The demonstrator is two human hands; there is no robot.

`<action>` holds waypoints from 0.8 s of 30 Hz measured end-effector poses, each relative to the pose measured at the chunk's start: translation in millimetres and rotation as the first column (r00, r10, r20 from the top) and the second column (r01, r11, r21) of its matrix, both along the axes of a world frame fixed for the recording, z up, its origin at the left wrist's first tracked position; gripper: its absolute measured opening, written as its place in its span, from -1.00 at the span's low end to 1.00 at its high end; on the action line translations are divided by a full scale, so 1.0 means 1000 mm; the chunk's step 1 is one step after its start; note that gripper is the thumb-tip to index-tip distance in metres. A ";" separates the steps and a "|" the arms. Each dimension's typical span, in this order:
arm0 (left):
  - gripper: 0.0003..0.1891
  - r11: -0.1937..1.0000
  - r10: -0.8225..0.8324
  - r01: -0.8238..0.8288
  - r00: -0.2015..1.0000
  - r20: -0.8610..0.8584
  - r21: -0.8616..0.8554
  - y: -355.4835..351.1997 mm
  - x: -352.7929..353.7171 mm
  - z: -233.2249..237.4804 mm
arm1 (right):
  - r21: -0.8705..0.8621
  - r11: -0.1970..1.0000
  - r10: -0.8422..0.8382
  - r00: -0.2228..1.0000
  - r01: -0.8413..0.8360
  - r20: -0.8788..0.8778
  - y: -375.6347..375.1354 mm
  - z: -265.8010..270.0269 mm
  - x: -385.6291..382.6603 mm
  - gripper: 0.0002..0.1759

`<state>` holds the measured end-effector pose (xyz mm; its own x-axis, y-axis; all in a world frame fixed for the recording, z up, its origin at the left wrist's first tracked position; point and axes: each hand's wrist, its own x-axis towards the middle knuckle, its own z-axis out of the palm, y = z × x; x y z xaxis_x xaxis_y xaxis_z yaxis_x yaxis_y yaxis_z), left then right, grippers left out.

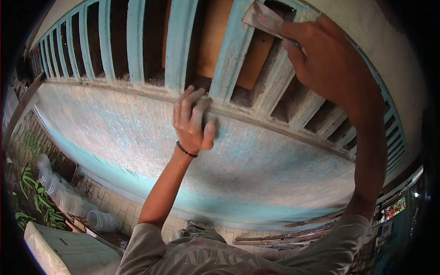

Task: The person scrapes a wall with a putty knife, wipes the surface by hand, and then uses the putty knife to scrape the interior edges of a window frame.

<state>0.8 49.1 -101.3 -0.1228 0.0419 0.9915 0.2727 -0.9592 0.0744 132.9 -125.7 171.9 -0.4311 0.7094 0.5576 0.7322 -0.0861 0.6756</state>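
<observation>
At the upper right, my right hand [321,55] grips a flat, worn scraper or sanding piece [262,18], whose exact kind I cannot make out. It lies against the top of a turquoise slat [233,46] with worn paint. My left hand [191,119], dusty and with a dark bracelet at the wrist, rests on the ledge [151,91] under the slats. Its fingers are apart and hold nothing. Below the ledge, the wall [256,156] shows patchy grey and turquoise paint.
Clear plastic containers [68,201] stand at the lower left beside green plants [41,197]. A pale panel [73,250] is at the bottom left. Long wooden pieces [284,238] lie along the tiled floor [110,197] at the wall's foot.
</observation>
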 end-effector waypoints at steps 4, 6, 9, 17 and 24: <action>-0.41 1.000 -0.020 0.021 0.999 0.028 -0.011 -0.002 0.002 0.001 | -0.041 0.994 -0.110 0.976 0.104 -0.190 -0.005 -0.011 0.000 -0.54; -0.40 0.999 -0.028 0.029 0.999 0.047 -0.023 -0.006 0.006 0.001 | -0.091 0.996 -0.033 0.949 0.005 -0.315 -0.011 -0.035 -0.013 -0.59; -0.41 0.998 -0.054 0.057 0.996 0.064 -0.037 -0.009 0.007 0.004 | -0.142 0.976 0.072 0.860 -0.165 -0.504 0.004 -0.076 -0.014 -0.37; -0.81 0.736 -0.473 0.406 0.881 0.017 -0.542 -0.053 -0.037 0.045 | 0.383 0.829 0.500 0.232 -0.408 -0.834 0.043 -0.189 -0.056 -0.38; -0.67 0.306 -0.772 0.563 0.619 0.146 -0.768 -0.077 -0.070 0.048 | 0.568 0.774 0.621 0.163 -0.279 -0.766 0.067 -0.200 -0.070 -0.38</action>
